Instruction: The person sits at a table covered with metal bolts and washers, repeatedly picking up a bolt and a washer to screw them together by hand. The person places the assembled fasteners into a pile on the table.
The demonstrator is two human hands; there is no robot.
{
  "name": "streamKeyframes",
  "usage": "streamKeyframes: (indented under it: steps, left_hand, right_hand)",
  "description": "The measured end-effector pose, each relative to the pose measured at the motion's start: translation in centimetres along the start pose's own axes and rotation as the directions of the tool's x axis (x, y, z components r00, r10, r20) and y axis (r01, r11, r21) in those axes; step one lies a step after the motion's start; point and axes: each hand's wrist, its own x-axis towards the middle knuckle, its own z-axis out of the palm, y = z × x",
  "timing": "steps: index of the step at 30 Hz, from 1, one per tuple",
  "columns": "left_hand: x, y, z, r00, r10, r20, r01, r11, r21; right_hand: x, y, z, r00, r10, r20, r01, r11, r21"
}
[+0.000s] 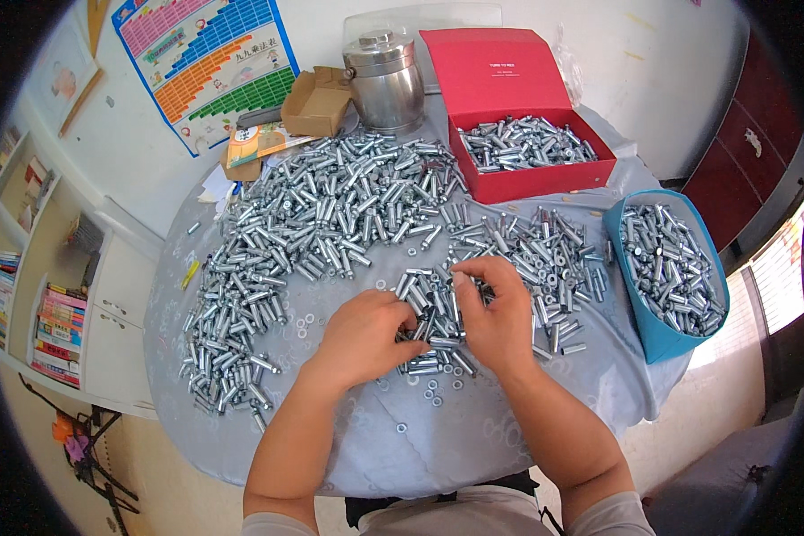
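Note:
Silvery expansion bolts with metal sleeves lie in a small pile (438, 326) between my two hands. My left hand (366, 338) is closed at the left edge of this pile, its fingers curled; what they hold, if anything, is hidden. Across from it, my right hand (498, 314) pinches an expansion bolt (456, 299) between thumb and forefinger, close above the pile. Loose washers (433, 393) are scattered on the cloth just below the pile. A few more rings (304, 323) lie left of my left hand.
A broad heap of bolts (330, 196) curves across the table's back and left. More bolts (545, 250) spread at right. Bolts fill an open red box (545, 181) and a teal bin (665, 335). Behind stand a steel pot (389, 85) and a cardboard box (317, 103). A yellow tool (190, 274) lies left.

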Motion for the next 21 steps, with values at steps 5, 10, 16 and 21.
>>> streamKeyframes:
  steps: [5, 10, 16, 21]
  left_hand:
    - [-0.1, -0.1, -0.3, 0.996, -0.017, 0.084, 0.016, 1.000, 0.007]
    - [-0.2, -0.7, -0.4, 0.990, -0.125, 0.069, 0.142, 0.910, -0.390]
    - [0.3, -0.5, -0.1, 0.972, -0.225, -0.068, -0.005, 0.270, -0.963]
    - [-0.1, -1.3, 0.5, 0.956, -0.217, -0.198, -0.119, 0.332, -0.936]
  right_hand:
    - [0.1, -0.2, -0.2, 1.000, 0.019, -0.009, -0.019, 1.000, 0.022]
    - [0.0, 0.4, 0.0, 0.999, -0.034, -0.033, 0.034, 0.999, 0.011]
    - [-0.5, -0.4, 0.1, 0.968, 0.216, 0.125, -0.239, 0.949, 0.207]
    - [-0.7, -0.7, 0.4, 0.932, 0.232, 0.278, -0.302, 0.921, 0.244]
